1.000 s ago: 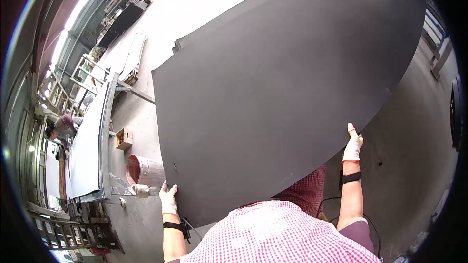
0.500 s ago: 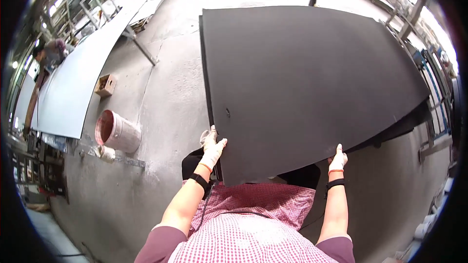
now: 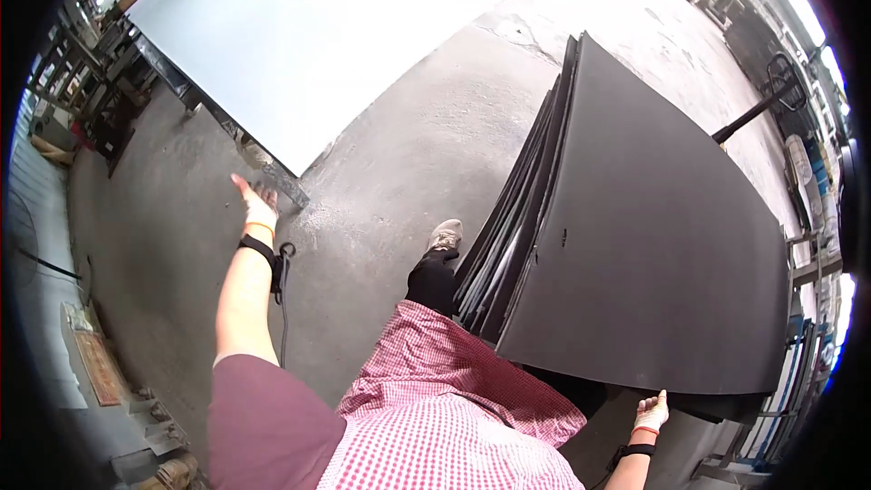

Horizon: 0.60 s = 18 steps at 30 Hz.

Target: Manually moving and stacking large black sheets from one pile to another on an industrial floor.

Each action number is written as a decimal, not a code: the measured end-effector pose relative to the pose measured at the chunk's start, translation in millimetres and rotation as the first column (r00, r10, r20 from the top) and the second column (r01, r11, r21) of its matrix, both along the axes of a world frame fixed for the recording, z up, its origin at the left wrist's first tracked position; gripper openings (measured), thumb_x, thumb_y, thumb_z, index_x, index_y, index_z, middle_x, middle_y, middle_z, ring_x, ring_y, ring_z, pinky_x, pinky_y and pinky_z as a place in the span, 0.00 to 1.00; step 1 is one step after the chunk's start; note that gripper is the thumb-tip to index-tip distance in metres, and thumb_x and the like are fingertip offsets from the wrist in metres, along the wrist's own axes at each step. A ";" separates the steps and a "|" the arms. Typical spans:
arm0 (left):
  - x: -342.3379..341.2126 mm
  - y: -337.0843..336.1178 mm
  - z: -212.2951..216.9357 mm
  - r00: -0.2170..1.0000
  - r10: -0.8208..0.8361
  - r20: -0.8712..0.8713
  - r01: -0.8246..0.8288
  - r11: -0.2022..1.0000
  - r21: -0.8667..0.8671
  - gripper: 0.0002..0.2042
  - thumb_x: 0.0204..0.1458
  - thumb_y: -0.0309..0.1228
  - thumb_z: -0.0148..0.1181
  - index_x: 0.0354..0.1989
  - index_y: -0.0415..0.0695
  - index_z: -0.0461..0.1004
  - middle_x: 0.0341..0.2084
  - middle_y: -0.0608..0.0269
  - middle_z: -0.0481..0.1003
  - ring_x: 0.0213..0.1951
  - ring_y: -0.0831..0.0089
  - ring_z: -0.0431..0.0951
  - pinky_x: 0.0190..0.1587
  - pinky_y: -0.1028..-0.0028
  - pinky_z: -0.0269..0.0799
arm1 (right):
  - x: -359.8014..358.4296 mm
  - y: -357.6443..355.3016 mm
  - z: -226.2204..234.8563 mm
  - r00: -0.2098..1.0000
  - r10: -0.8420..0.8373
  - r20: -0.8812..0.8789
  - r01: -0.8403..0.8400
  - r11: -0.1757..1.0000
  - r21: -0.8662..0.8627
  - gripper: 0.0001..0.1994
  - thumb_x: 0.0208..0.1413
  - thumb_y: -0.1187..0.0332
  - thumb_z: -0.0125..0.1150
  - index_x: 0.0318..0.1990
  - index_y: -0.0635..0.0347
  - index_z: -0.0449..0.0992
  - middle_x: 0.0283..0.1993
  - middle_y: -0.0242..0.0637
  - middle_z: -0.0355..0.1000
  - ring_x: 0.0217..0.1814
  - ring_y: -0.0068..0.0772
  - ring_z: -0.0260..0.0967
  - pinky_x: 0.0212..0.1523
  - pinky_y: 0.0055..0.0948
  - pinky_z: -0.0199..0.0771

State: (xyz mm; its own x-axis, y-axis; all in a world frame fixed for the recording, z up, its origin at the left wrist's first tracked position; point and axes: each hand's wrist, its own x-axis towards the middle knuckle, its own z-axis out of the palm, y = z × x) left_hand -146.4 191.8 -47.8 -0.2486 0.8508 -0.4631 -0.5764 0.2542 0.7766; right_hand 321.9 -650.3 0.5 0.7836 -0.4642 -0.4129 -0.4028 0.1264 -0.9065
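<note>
My right hand (image 3: pixel 650 411) is closed on the near edge of a large dark grey sheet (image 3: pixel 662 245), its thumb showing at the rim. The sheet lies on top of a stack of similar thin sheets (image 3: pixel 515 240), whose layered edges fan out on the left side. Out to the left, my left hand (image 3: pixel 259 205) holds nothing, with its fingers spread apart. Closest to it is the near corner of a large white panel (image 3: pixel 318 45) raised on a metal frame. Both hands wear pale coverings with orange bands at the wrist.
A metal leg (image 3: pixel 288 191) of the frame stands near my left hand. My left shoe (image 3: pixel 445 234) rests on the concrete floor between panel and stack. Beyond the stack is a black handle (image 3: pixel 786 82). Racks (image 3: pixel 789 381) line the right side, and boards (image 3: pixel 95 363) lie at lower left.
My left hand has let go of the dark sheet and swung out left, opening. My right hand still grips the near edge. The view has turned left, bringing the white panel closer to the middle.
</note>
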 end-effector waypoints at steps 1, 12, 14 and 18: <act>12.1 3.4 38.0 0.995 -0.031 -0.095 0.037 0.998 0.058 0.46 0.31 0.71 0.49 0.52 0.44 0.59 0.38 0.64 0.68 0.35 0.74 0.68 0.34 0.75 0.63 | 10.8 5.0 23.2 0.994 0.081 0.078 -0.080 0.997 -0.011 0.13 0.47 0.60 0.62 0.19 0.49 0.65 0.14 0.24 0.63 0.13 0.19 0.60 0.11 0.21 0.63; 51.2 23.2 122.0 0.747 -0.209 -0.631 0.506 0.794 0.336 0.14 0.34 0.34 0.65 0.25 0.36 0.74 0.24 0.61 0.75 0.26 0.71 0.73 0.29 0.70 0.69 | -19.6 368.4 242.8 0.392 0.868 0.304 -0.661 0.496 -0.563 0.06 0.49 0.69 0.58 0.33 0.58 0.69 0.23 0.26 0.63 0.19 0.15 0.60 0.17 0.16 0.63; 35.3 0.6 69.0 0.503 -0.418 -0.757 0.679 0.732 0.046 0.18 0.30 0.38 0.68 0.23 0.34 0.75 0.28 0.58 0.76 0.30 0.72 0.75 0.35 0.74 0.70 | -74.2 439.5 236.7 0.194 0.936 0.295 -0.793 0.326 -0.514 0.07 0.48 0.72 0.58 0.35 0.61 0.69 0.25 0.27 0.64 0.22 0.14 0.61 0.19 0.15 0.64; 35.4 -141.8 78.1 -0.126 -0.455 -0.882 0.799 0.481 -0.362 0.22 0.30 0.42 0.67 0.33 0.41 0.73 0.28 0.60 0.76 0.32 0.65 0.76 0.37 0.71 0.72 | -223.3 547.3 219.3 -0.295 0.918 0.266 -0.677 -0.004 -0.736 0.24 0.44 0.65 0.65 0.48 0.65 0.64 0.33 0.35 0.69 0.33 0.23 0.67 0.32 0.20 0.71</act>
